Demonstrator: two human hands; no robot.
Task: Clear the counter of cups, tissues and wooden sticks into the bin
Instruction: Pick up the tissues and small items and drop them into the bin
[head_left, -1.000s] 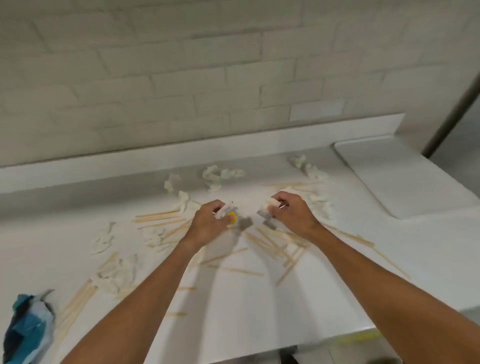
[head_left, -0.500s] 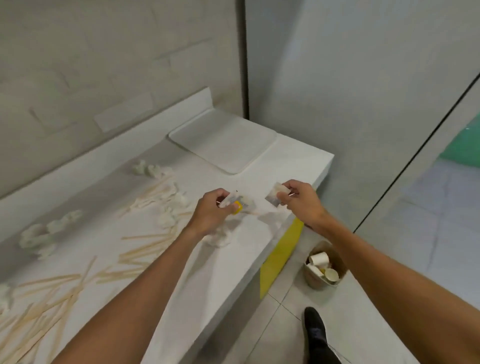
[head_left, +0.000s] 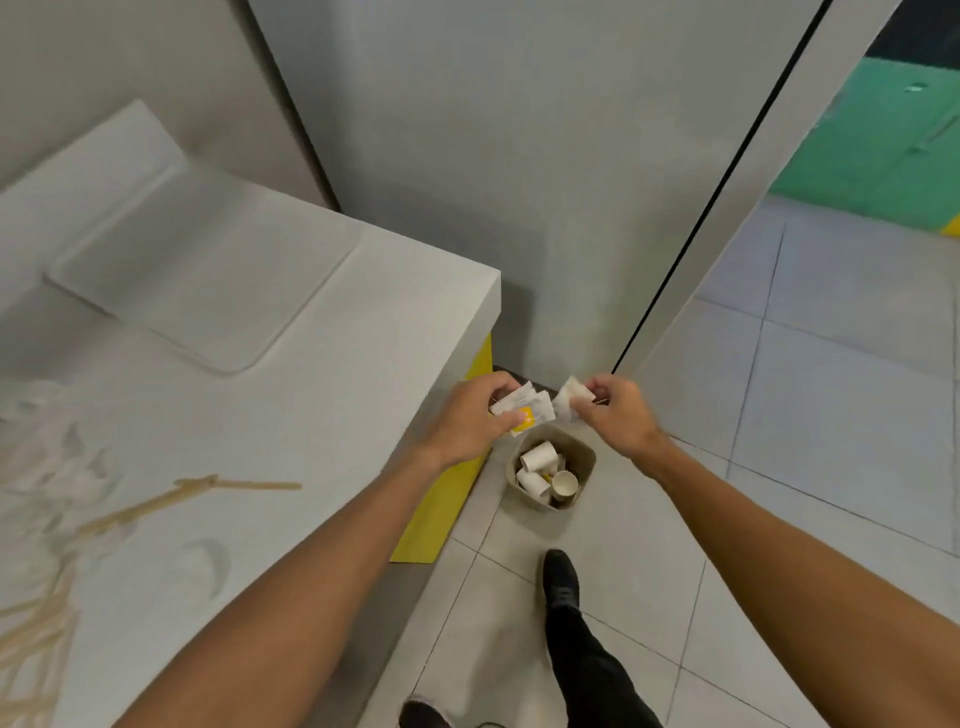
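Observation:
My left hand (head_left: 470, 415) grips a bunch of white tissue with a yellow bit (head_left: 522, 410). My right hand (head_left: 615, 415) pinches a crumpled white tissue (head_left: 566, 397). Both hands hover just past the counter's corner, right above a small beige bin (head_left: 584, 457) on the floor. The bin holds several white paper cups (head_left: 537, 457). Wooden sticks (head_left: 171, 496) and blurred tissues (head_left: 57, 457) lie on the white counter (head_left: 311, 374) at the left.
A raised white slab (head_left: 208, 275) sits at the counter's far end by the wall. The counter's side panel is yellow (head_left: 441, 509). A black shoe and trouser leg (head_left: 563, 582) stand on the tiled floor near the bin. A grey partition (head_left: 519, 156) rises behind.
The view has swung right from the counter toward the floor. Both hands carried their tissues off the counter's edge and now hang over the bin.

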